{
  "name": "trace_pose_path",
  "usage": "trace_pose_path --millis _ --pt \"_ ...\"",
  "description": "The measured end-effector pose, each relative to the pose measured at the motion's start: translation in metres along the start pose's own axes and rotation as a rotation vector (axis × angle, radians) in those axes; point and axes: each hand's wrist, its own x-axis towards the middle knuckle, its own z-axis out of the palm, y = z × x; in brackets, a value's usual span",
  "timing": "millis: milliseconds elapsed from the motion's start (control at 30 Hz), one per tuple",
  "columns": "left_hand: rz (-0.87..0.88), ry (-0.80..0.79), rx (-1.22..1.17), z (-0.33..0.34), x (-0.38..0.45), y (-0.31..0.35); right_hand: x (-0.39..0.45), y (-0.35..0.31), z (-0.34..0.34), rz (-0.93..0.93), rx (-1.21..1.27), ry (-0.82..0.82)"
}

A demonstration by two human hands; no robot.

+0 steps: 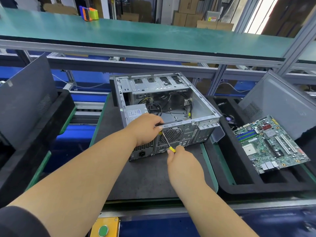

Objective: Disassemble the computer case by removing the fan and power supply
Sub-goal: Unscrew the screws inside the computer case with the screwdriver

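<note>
Metal case [203, 106] (power supply [135, 113] inside), left hand [147, 129] gripping rim, right hand [181, 161] gripping screwdriver [168, 142]

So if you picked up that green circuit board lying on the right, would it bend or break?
The green circuit board looks like a flat, stiff sheet, so it probably would hardly bend. It is crowded with small parts and slots, so it is likely fragile; hold it by its edges. It lies tilted on the black tray, so a nudge might slide it.
</note>
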Motion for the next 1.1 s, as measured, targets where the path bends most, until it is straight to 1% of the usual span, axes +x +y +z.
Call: trace_pose_path --millis 33,67,100,167,200,267,333,433,500,600,733,800,867,900,933,1033,1100 --pt "-0.001 0.0 -0.001 0.0 0.0 0.0 0.0 0.0 -0.001 0.007 0.091 -0.037" --pt "-0.001 0.0 0.001 0.0 0.0 0.0 0.001 0.0 -0.003 0.03 0.263 -0.105" --pt "0.001 -0.001 0.003 0.0 0.0 0.0 0.003 0.0 -0.005 0.094 0.522 -0.208" --pt "0.003 -0.003 0.006 0.0 0.0 0.0 0.004 0.002 -0.007 0.291 1.104 -0.45" --pt "0.004 -0.003 0.006 0.0 0.0 0.0 0.004 0.005 -0.007 0.368 1.358 -0.544" --pt "0.005 -0.004 0.005 0.0 0.0 0.0 0.005 0.011 -0.007 0.475 1.735 -0.727" --pt "0.001 -0.006 0.001 0.0 0.0 0.0 0.005 0.015 -0.004 0.499 1.921 -0.852" --pt "0.004 -0.008 0.003 -0.001 0.0 0.001 0.002 0.015 0.001 0.485 2.007 -0.931" --pt "0.008 -0.003 0.004 0.0 0.0 0.001 0.001 0.014 0.003 0.477 2.03 -0.944" --pt "0.008 0.002 -0.002 0.0 0.0 0.001 0.001 0.011 0.004 0.481 1.953 -0.863" --pt "0.002 -0.002 0.0 -0.001 0.0 0.001 0.0 0.007 0.003 0.448 1.683 -0.663" --pt "-0.002 -0.004 0.003 -0.001 0.0 0.001 0.001 0.004 0.002 0.452 1.497 -0.566" --pt "-0.005 -0.006 0.007 -0.001 0.0 0.002 0.002 0.0 -0.002 0.449 1.234 -0.488" --pt "-0.007 -0.007 0.007 -0.001 0.0 0.002 0.003 -0.002 -0.004 0.414 1.077 -0.452" --pt "-0.008 -0.007 0.006 -0.001 0.0 0.002 0.003 -0.002 -0.005 0.343 0.898 -0.397" --pt "-0.008 -0.005 0.01 -0.001 -0.001 0.002 0.0 0.002 -0.004 0.068 0.346 -0.166" --pt "-0.007 -0.004 0.012 -0.001 -0.001 0.003 -0.002 0.002 0.0 0.007 0.052 -0.039"
